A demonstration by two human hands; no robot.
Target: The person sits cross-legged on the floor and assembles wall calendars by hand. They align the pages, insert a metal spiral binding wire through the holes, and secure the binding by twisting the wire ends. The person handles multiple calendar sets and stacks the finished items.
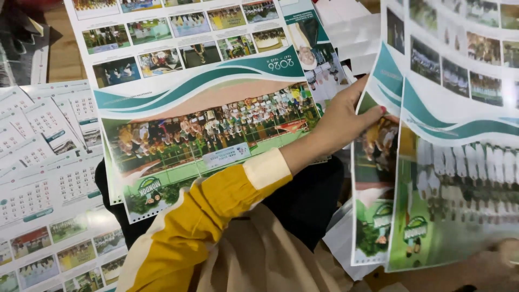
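1. Nearest the camera, lower right: a hand (494,265), blurred, at the bottom edge of a raised glossy printed sheet with group photographs and teal wave bands (459,162). Taken as the person's right hand; the grip cannot be made out.
2. The left arm, in a mustard-yellow sleeve with a cream cuff (216,211), crosses from lower centre toward the right.
3. Left hand (340,121): thumb and fingers pinch the left edge of a second raised printed sheet (373,184), which lies just behind the first.
4. Both raised sheets stand tilted at the right of the scene, overlapping.
5. Centre, farther off: a flat printed sheet of the same design (205,103), resting over dark fabric (308,200).
6. Left: pale calendar-grid sheets (43,157), overlapping, with small photo rows at the near edge.
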